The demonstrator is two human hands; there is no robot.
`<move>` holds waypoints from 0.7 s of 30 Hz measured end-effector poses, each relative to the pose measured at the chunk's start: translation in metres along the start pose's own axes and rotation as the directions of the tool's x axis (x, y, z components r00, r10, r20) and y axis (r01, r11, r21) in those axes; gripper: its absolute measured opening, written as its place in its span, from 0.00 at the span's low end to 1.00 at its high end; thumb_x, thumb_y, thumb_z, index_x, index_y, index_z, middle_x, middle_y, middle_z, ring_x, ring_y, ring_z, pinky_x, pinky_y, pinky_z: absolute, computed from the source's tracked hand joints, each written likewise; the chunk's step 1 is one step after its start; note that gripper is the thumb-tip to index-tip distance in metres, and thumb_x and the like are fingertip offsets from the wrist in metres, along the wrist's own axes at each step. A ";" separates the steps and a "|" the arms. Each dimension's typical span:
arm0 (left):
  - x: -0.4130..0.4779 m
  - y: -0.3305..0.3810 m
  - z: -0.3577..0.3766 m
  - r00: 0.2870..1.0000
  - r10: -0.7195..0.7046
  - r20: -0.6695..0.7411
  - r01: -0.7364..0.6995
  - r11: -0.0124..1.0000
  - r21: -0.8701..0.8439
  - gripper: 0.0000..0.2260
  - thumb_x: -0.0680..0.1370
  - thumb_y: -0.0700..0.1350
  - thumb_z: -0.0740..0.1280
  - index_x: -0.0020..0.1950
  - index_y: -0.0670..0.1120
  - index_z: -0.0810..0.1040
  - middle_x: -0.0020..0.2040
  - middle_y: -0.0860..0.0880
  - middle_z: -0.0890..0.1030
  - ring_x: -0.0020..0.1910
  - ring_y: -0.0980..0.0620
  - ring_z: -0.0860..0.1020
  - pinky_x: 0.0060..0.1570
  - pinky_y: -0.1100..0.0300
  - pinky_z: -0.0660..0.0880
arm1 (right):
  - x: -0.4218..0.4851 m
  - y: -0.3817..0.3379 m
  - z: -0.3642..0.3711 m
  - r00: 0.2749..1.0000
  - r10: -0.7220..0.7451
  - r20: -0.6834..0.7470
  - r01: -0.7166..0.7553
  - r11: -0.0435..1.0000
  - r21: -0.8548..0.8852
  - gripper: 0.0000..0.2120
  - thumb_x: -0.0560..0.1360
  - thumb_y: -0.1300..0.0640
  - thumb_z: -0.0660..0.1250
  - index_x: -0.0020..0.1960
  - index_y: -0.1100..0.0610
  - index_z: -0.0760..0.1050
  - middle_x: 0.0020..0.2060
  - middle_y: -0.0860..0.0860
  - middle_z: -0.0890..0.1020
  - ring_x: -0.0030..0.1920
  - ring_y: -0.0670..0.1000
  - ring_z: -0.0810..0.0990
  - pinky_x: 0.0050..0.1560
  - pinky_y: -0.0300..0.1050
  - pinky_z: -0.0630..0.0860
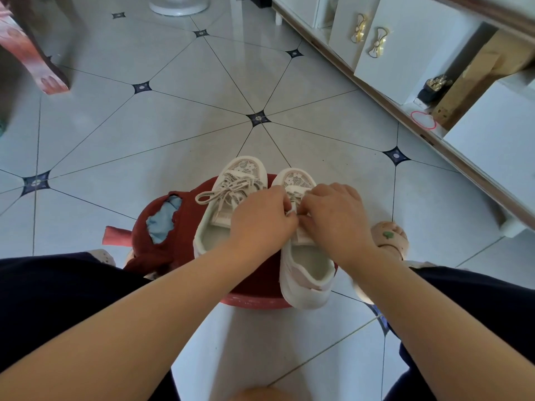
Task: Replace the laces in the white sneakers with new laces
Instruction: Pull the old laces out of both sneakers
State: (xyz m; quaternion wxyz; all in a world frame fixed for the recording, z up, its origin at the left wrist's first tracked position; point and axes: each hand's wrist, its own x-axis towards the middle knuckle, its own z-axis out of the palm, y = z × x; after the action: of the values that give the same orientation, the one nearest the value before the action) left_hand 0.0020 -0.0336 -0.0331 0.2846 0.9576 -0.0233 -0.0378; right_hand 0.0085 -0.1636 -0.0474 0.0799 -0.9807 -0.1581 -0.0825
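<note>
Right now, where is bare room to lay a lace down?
Free: floor tiles beyond the sneakers' toes and left of the red cloth. Crowded: the stool top, under sneakers, cloth, left hand and right hand pinching a lace.

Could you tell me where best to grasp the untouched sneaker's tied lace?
Probably pinch the beige printed lace by its loop, lying clear beyond the white sneaker's outer edge; come from that side, as the left hand and right hand crowd the other.

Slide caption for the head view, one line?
Left hand and right hand pinch the lace on the right sneaker; the left sneaker, laced, sits beside it on a red stool.
</note>
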 end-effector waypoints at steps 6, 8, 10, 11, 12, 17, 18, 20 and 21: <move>0.000 -0.002 -0.003 0.999 -0.034 0.014 0.034 0.999 -0.028 0.03 0.73 0.46 0.64 0.44 0.48 0.74 0.42 0.53 0.77 0.44 0.52 0.74 0.41 0.58 0.69 | 0.006 0.030 -0.019 0.864 0.491 -0.112 -0.376 0.777 0.504 0.06 0.74 0.52 0.66 0.42 0.52 0.78 0.42 0.47 0.79 0.42 0.45 0.75 0.42 0.37 0.68; -0.001 -0.003 -0.003 0.999 -0.046 0.013 0.046 0.999 -0.029 0.03 0.73 0.46 0.64 0.44 0.48 0.74 0.42 0.53 0.77 0.44 0.52 0.74 0.41 0.58 0.69 | 0.009 0.047 -0.027 0.776 0.623 -0.097 -0.484 0.687 0.543 0.07 0.74 0.53 0.65 0.43 0.56 0.78 0.38 0.45 0.78 0.36 0.43 0.74 0.38 0.34 0.68; -0.001 -0.003 -0.003 0.999 -0.042 0.009 0.043 0.999 -0.027 0.02 0.73 0.46 0.64 0.44 0.49 0.74 0.42 0.53 0.77 0.44 0.52 0.74 0.42 0.58 0.70 | 0.007 0.050 -0.028 0.825 0.564 0.008 -0.501 0.727 0.469 0.06 0.74 0.54 0.66 0.47 0.55 0.78 0.38 0.44 0.77 0.37 0.43 0.74 0.44 0.39 0.73; -0.001 -0.002 -0.003 0.999 -0.037 0.006 0.037 0.999 -0.026 0.02 0.73 0.46 0.64 0.44 0.49 0.74 0.42 0.53 0.77 0.44 0.52 0.74 0.42 0.58 0.70 | 0.005 0.044 -0.028 0.874 0.483 0.055 -0.452 0.767 0.456 0.06 0.73 0.55 0.67 0.50 0.54 0.77 0.41 0.43 0.77 0.41 0.44 0.75 0.48 0.41 0.72; -0.001 -0.002 -0.002 1.000 -0.031 0.004 0.031 0.999 -0.027 0.02 0.73 0.46 0.64 0.43 0.49 0.73 0.41 0.53 0.77 0.44 0.52 0.74 0.42 0.58 0.69 | 0.003 0.035 -0.026 0.917 0.391 0.076 -0.380 0.800 0.465 0.10 0.72 0.56 0.68 0.53 0.53 0.77 0.45 0.42 0.77 0.46 0.44 0.74 0.51 0.40 0.69; -0.001 0.000 -0.002 1.000 -0.025 0.006 0.025 1.000 -0.019 0.02 0.73 0.47 0.64 0.43 0.50 0.72 0.42 0.52 0.78 0.45 0.51 0.74 0.44 0.55 0.72 | 0.002 -0.001 -0.012 0.985 0.104 0.139 -0.137 0.957 0.256 0.13 0.73 0.51 0.65 0.56 0.50 0.78 0.54 0.46 0.78 0.57 0.50 0.72 0.57 0.43 0.64; -0.001 0.000 -0.002 1.000 -0.027 0.006 0.027 0.999 -0.018 0.02 0.73 0.47 0.64 0.43 0.50 0.72 0.42 0.52 0.78 0.45 0.51 0.74 0.44 0.55 0.72 | 0.003 -0.003 -0.008 0.988 0.069 0.137 -0.086 0.989 0.121 0.12 0.74 0.50 0.63 0.56 0.49 0.79 0.54 0.47 0.78 0.57 0.51 0.71 0.57 0.44 0.62; -0.001 0.000 -0.002 1.000 -0.026 0.007 0.026 0.999 -0.021 0.02 0.73 0.47 0.64 0.43 0.50 0.72 0.42 0.53 0.78 0.45 0.52 0.74 0.43 0.56 0.71 | 0.003 -0.001 -0.004 0.992 0.045 0.115 -0.048 0.999 0.021 0.11 0.75 0.50 0.62 0.52 0.49 0.80 0.52 0.48 0.79 0.55 0.52 0.71 0.56 0.45 0.61; -0.002 0.000 -0.003 1.000 -0.026 0.009 0.026 0.999 -0.025 0.02 0.73 0.46 0.64 0.43 0.50 0.73 0.42 0.53 0.78 0.44 0.52 0.74 0.43 0.57 0.71 | 0.004 0.002 -0.005 0.994 0.084 0.074 -0.091 0.991 0.097 0.10 0.75 0.51 0.63 0.50 0.51 0.81 0.49 0.48 0.80 0.53 0.52 0.73 0.56 0.45 0.64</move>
State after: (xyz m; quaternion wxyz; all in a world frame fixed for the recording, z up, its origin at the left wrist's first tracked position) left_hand 0.0006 -0.0322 -0.0307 0.2958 0.9541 -0.0117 -0.0461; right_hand 0.0118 -0.1654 -0.0420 0.1270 -0.9837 -0.1217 -0.0365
